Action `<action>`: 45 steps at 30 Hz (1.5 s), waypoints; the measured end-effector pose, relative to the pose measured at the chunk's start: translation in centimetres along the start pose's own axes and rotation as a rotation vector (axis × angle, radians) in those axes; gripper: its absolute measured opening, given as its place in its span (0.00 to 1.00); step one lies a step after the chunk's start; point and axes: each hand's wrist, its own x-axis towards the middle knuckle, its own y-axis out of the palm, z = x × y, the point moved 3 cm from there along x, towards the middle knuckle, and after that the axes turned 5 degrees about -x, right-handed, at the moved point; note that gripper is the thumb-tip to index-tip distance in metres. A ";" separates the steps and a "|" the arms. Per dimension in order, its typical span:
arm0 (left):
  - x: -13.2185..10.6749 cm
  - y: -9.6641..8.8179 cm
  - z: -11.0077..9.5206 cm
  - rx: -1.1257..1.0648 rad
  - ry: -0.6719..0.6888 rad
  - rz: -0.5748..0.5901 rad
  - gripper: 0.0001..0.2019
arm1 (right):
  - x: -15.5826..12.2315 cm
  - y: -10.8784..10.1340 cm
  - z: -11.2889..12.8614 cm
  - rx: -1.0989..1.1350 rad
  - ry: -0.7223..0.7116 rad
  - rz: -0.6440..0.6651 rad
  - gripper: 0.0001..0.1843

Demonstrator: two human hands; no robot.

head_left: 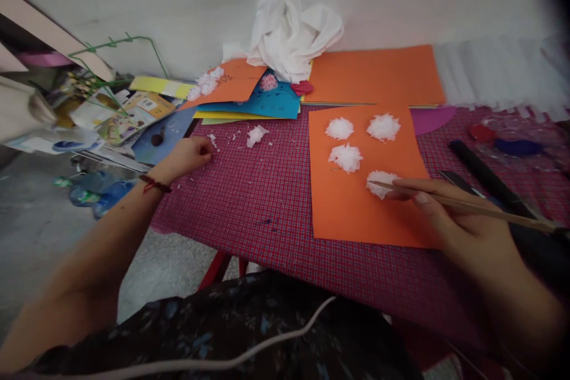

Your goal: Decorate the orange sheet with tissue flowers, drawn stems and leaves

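My right hand [463, 225] grips a thin wooden stick [476, 206], whose narrow end touches the lower right of several white crumpled paper tufts [378, 184]. These tufts sit on an orange sheet [342, 208] lying on the checked tablecloth. Over the table's left side, my left hand [192, 155] is curled into a loose fist with nothing visible in it. Small white scraps lie by its knuckles, and a loose white tissue piece [257, 136] is a little to its right.
Along the wall are a white cloth-like bundle [289, 35], an orange stack [374, 77] and decorated orange [240, 86] and blue sheets [278, 101]. A black long object [490, 178] and clear plastic [534, 136] lie at right. Bottles [111, 196] stand on the floor at left.
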 end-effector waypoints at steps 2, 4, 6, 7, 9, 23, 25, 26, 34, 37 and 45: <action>0.6 0.0 -0.3 0.011 -0.006 -0.019 0.10 | 0.1 0.0 0.1 0.002 0.008 -0.005 0.12; 1.4 -0.6 -0.4 0.001 -0.018 -0.060 0.12 | 0.1 0.0 0.1 0.003 0.008 -0.003 0.13; 2.0 -1.4 -0.3 -0.023 -0.027 -0.108 0.15 | 0.1 0.0 0.1 0.012 0.005 -0.002 0.13; 2.2 -1.8 -0.2 -0.035 -0.029 -0.124 0.17 | 0.1 -0.1 0.1 0.015 0.007 -0.003 0.13; 2.0 -2.4 0.0 -0.046 -0.027 -0.129 0.19 | 0.1 -0.1 0.2 0.007 0.014 -0.012 0.13; -2.9 0.5 -1.3 0.256 0.067 0.002 0.15 | -0.1 -0.1 0.1 0.015 0.051 -0.013 0.12; -2.4 0.4 -1.5 0.285 0.065 0.002 0.13 | -0.1 -0.1 -0.1 0.020 0.035 -0.017 0.13; -2.1 0.1 -1.6 0.288 0.063 0.003 0.12 | -0.1 -0.1 -0.1 0.024 0.035 -0.022 0.13; -2.2 -3.6 1.1 0.240 -0.022 0.007 0.23 | 0.1 -0.3 0.1 0.022 0.023 -0.021 0.12; -4.9 -2.6 1.9 0.211 0.009 0.118 0.17 | -0.1 -0.5 -0.2 0.024 0.070 -0.009 0.13; -8.5 0.7 1.0 0.242 0.113 0.071 0.14 | -0.3 -0.1 -0.6 0.037 0.134 0.038 0.15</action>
